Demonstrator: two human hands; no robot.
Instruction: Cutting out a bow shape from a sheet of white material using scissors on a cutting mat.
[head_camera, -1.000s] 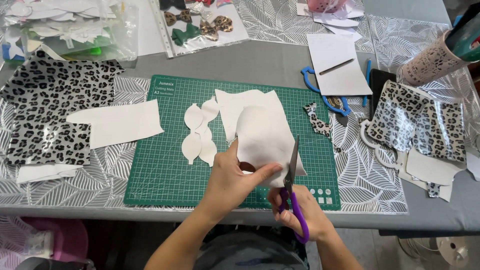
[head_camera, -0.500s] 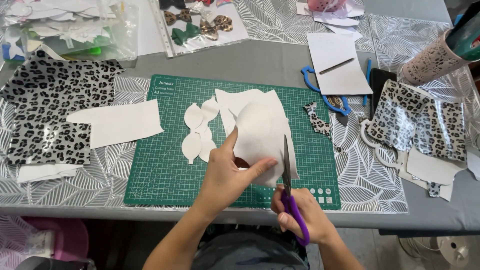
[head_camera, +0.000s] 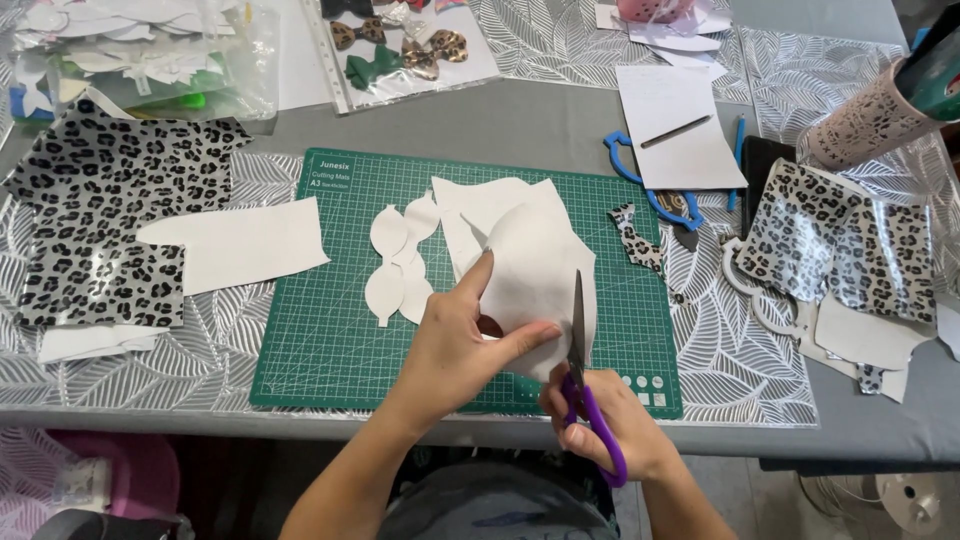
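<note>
My left hand (head_camera: 455, 340) grips a white sheet of material (head_camera: 535, 275), held curved over the green cutting mat (head_camera: 330, 330). My right hand (head_camera: 610, 425) holds purple-handled scissors (head_camera: 582, 385), whose blades point up along the sheet's right edge. White cut-out bow shapes (head_camera: 398, 262) lie flat on the mat just left of my left hand.
A white sheet (head_camera: 235, 243) and leopard-print fabric (head_camera: 105, 215) lie to the left. More leopard-print pieces (head_camera: 850, 250) are at the right, with blue scissors (head_camera: 640, 185), white paper with a pen (head_camera: 680, 135) and a patterned cup (head_camera: 860, 125). Bags of bows (head_camera: 395, 45) sit at the back.
My left hand has turned the white sheet and shifted its grip. The scissors have moved up along the sheet's right edge.
</note>
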